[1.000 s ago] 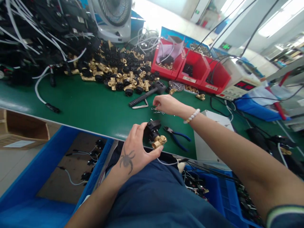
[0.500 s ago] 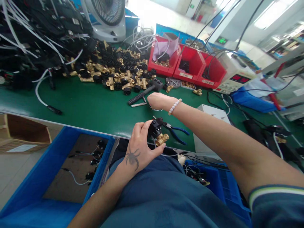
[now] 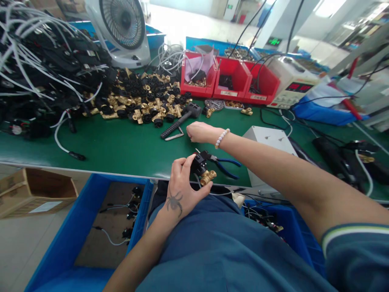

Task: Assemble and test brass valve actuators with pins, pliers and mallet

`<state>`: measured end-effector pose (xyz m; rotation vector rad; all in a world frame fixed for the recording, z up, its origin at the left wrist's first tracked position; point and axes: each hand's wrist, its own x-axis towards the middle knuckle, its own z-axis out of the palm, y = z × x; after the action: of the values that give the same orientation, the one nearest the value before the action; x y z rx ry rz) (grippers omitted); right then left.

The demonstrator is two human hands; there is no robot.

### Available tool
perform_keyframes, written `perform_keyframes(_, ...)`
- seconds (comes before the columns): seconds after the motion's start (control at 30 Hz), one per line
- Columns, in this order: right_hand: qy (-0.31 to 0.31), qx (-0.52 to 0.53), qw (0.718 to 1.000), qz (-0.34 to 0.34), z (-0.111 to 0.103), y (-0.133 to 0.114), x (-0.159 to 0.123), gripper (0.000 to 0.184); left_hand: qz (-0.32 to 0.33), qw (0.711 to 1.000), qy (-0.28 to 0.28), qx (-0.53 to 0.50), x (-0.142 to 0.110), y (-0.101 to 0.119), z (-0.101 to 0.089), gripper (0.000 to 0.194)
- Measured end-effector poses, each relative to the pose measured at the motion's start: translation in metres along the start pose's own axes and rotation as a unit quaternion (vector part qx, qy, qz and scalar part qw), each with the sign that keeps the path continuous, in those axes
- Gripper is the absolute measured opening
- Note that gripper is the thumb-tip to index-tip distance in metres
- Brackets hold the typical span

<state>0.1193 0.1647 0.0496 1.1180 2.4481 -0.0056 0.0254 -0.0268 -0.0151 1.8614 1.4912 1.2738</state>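
My left hand (image 3: pixel 182 184) is closed around a valve assembly, a black housing (image 3: pixel 199 163) with a brass fitting (image 3: pixel 208 177) at its lower end. Fingers lie along the black side, and the thumb presses by the brass. My right hand (image 3: pixel 200 132) is curled down at the green tabletop beyond the assembly, fingertips mostly hidden. Whatever it pinches is too small to make out. Just left of it lie a hex key (image 3: pixel 174 137) and a black hammer (image 3: pixel 179 121). Blue-handled pliers (image 3: pixel 225 164) rest right of the assembly, close to it.
Brass-and-black fittings (image 3: pixel 148 103) are heaped behind the hammer. Red bins (image 3: pixel 231 95) stand at the back, beside a power supply (image 3: pixel 291 83). A grey box (image 3: pixel 267 140) sits under my right forearm. A fan (image 3: pixel 124 32) and cabled black units (image 3: pixel 45 61) occupy the back left. Blue crates (image 3: pixel 142 211) stand below the table edge.
The camera view has turned slightly. My right hand has stayed low near the hex key; thin shiny pieces seen beneath it earlier no longer show. My left hand keeps hold of the valve assembly.
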Motion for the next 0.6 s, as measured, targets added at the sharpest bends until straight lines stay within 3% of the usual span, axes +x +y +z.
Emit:
perform_keyframes(0.17,0.004,-0.001,1.0,0.007,0.003,0.008,-0.005,0.029,0.016,1.0,-0.003,0.009,0.0,-0.002,0.001,0.073)
perform_keyframes(0.37,-0.012,-0.027,1.0,-0.003,-0.003,-0.003,-0.005,0.029,0.012,1.0,-0.008,-0.001,0.0,-0.003,0.001,0.074)
perform_keyframes(0.6,-0.011,-0.055,0.997,-0.049,-0.006,-0.004,0.005,0.035,-0.007,0.999,-0.024,-0.021,0.002,-0.002,0.0,0.075)
